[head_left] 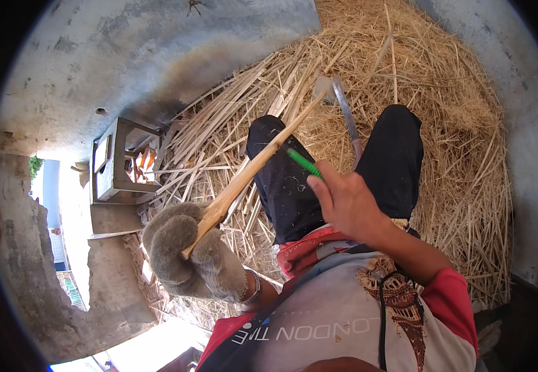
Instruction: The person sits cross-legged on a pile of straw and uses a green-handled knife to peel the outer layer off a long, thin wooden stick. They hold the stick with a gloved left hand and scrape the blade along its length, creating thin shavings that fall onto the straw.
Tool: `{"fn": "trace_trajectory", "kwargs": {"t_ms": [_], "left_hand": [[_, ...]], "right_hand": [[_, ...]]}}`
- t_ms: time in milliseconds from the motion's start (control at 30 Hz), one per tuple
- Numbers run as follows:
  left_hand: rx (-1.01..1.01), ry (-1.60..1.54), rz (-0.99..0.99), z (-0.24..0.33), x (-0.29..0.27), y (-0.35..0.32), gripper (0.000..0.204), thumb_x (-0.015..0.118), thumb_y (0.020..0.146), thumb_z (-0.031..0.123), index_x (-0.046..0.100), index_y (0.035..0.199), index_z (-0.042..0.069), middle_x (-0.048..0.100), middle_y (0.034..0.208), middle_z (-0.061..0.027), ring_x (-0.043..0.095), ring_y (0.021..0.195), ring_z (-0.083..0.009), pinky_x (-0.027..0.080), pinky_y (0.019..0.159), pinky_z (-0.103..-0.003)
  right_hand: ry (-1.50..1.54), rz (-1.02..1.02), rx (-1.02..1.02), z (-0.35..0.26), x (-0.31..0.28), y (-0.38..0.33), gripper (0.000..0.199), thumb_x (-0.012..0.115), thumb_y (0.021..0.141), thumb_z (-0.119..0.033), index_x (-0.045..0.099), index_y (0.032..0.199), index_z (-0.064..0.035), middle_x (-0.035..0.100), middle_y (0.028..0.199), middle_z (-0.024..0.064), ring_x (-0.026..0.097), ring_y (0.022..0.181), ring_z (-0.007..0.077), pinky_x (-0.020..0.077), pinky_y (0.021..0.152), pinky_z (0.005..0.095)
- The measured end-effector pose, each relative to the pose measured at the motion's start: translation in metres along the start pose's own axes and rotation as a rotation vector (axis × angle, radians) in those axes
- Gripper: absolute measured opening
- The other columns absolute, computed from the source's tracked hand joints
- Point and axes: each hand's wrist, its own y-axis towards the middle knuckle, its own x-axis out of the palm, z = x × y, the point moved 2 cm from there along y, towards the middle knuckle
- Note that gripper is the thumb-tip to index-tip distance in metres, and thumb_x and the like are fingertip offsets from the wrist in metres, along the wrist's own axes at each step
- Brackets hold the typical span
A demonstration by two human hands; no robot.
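My left hand (173, 245), in a thick grey-brown glove, is closed around the lower end of a pale wooden stick (244, 180). The stick slants up and away to the right over my left thigh, narrowing toward its far end. In my bare right hand (351, 201) is a small tool with a green handle (304, 163). Its dark head meets the stick's side near the middle; its exact kind is too small to make out. Between my knees stands a long, slightly curved metal blade (345, 111), its lower end partly hidden.
Straw-like shavings (461, 124) cover the floor around my legs, with long split strips (238, 102) at the left. A boxy frame stand (117, 164) is by the left wall. Grey walls (126, 62) curve around, and a bright opening (73, 229) shows at far left.
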Motion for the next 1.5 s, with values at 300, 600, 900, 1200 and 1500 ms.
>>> {"fn": "trace_trajectory", "kwargs": {"t_ms": [300, 600, 900, 1200, 1500], "left_hand": [[-0.044, -0.033, -0.066, 0.002, -0.001, -0.005, 0.04, 0.071, 0.091, 0.031, 0.059, 0.108, -0.002, 0.062, 0.094, -0.0171, 0.063, 0.072, -0.0215, 0.058, 0.047, -0.026], [-0.145, -0.02, 0.004, 0.004, -0.004, -0.01, 0.049, 0.073, 0.089, 0.038, 0.059, 0.112, -0.004, 0.064, 0.095, -0.0159, 0.065, 0.078, -0.0217, 0.059, 0.055, -0.028], [-0.162, -0.03, 0.045, 0.006, -0.003, -0.004, 0.04, 0.08, 0.08, 0.034, 0.064, 0.099, 0.002, 0.065, 0.089, -0.0154, 0.065, 0.076, -0.0249, 0.055, 0.062, -0.034], [-0.162, -0.041, 0.017, 0.003, -0.005, -0.001, 0.046, 0.077, 0.085, 0.038, 0.062, 0.103, -0.001, 0.064, 0.093, -0.0183, 0.066, 0.078, -0.0261, 0.059, 0.054, -0.032], [-0.196, -0.082, 0.07, -0.007, -0.011, -0.006, 0.04, 0.076, 0.087, 0.026, 0.061, 0.107, -0.004, 0.064, 0.098, -0.0199, 0.066, 0.081, -0.0251, 0.062, 0.052, -0.031]], "right_hand": [[0.181, -0.003, -0.356, -0.043, -0.017, -0.022, 0.02, 0.055, 0.099, -0.021, 0.052, 0.097, -0.0014, 0.058, 0.063, 0.0224, 0.063, 0.064, 0.0413, 0.0471, 0.052, 0.0475], [0.058, -0.083, -0.056, -0.013, -0.013, -0.005, 0.021, 0.054, 0.1, -0.022, 0.052, 0.098, -0.0014, 0.057, 0.061, 0.0211, 0.062, 0.063, 0.0423, 0.0468, 0.052, 0.0481], [-0.195, 0.051, 0.087, 0.051, 0.008, 0.019, 0.021, 0.054, 0.1, -0.022, 0.049, 0.095, -0.0017, 0.056, 0.058, 0.0206, 0.061, 0.056, 0.0408, 0.047, 0.049, 0.0473], [-0.026, -0.026, 0.074, 0.014, 0.009, 0.005, 0.022, 0.054, 0.1, -0.024, 0.052, 0.1, -0.0017, 0.058, 0.063, 0.0221, 0.062, 0.064, 0.0429, 0.0473, 0.052, 0.0484], [0.197, -0.078, -0.225, -0.017, 0.0, -0.005, 0.022, 0.051, 0.101, -0.024, 0.053, 0.096, -0.0025, 0.058, 0.062, 0.0236, 0.06, 0.058, 0.0443, 0.0465, 0.054, 0.0506]]}}
